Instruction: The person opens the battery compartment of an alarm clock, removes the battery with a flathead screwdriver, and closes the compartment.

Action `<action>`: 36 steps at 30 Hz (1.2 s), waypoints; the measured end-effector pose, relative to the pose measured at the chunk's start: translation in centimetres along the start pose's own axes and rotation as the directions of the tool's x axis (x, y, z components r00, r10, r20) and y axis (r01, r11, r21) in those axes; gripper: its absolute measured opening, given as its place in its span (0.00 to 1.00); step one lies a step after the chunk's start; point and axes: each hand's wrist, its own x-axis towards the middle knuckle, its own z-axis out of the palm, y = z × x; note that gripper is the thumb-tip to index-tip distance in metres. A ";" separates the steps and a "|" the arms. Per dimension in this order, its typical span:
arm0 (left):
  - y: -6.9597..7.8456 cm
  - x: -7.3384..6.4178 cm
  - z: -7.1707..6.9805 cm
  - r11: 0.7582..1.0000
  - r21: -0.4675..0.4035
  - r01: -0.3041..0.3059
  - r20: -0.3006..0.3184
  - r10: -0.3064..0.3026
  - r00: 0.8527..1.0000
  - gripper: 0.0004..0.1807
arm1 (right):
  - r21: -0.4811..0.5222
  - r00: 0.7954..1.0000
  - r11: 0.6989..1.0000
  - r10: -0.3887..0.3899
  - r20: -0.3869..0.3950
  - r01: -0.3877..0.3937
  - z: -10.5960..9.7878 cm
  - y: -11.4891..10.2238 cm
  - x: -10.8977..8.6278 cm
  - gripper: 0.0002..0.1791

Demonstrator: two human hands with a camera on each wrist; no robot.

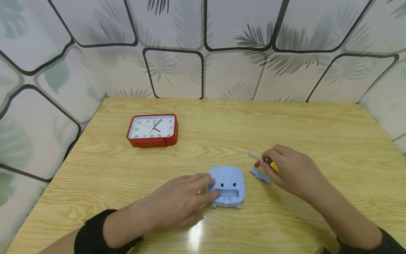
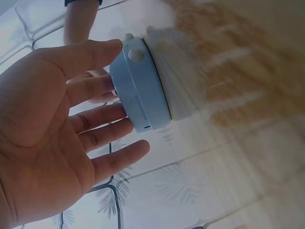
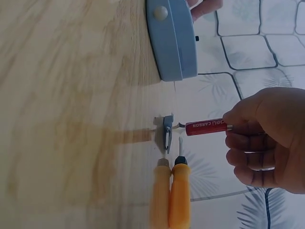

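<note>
- A red clock (image 1: pixel 152 130) sits on the table (image 1: pixel 285 123).
- A left hand (image 1: pixel 179 199), fingers relaxed, touches the left side of a blue device (image 1: pixel 226 176).
- Its cover (image 1: pixel 260 175) lies just beside.
- A right hand (image 1: pixel 290 169) pinches a red battery (image 3: pixel 206 127) near a screwdriver (image 3: pixel 180 195).

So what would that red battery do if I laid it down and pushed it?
The red battery would probably roll, since it's a round tube. It's likely stiff too: it sticks out straight with one end pinched by the right hand.
</note>
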 end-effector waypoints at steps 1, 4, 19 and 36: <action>0.0 0.0 0.0 1.000 -0.002 0.000 0.000 0.000 1.000 0.33 | 0.000 1.000 1.000 0.016 0.020 -0.016 0.0 0.0 0.0 0.07; 0.0 0.0 0.0 1.000 0.000 -0.001 -0.007 0.001 1.000 0.33 | -0.003 0.997 0.999 0.045 0.064 -0.045 0.0 0.1 -0.1 0.06; 0.1 0.0 0.0 1.000 -0.010 0.002 0.007 -0.002 1.000 0.33 | -0.022 0.989 0.998 0.057 0.134 -0.054 0.8 0.7 -0.1 0.05; 0.0 0.0 0.0 1.000 -0.006 0.005 0.011 -0.005 1.000 0.33 | -0.029 0.999 0.999 0.019 0.046 -0.017 0.4 0.5 -0.1 0.09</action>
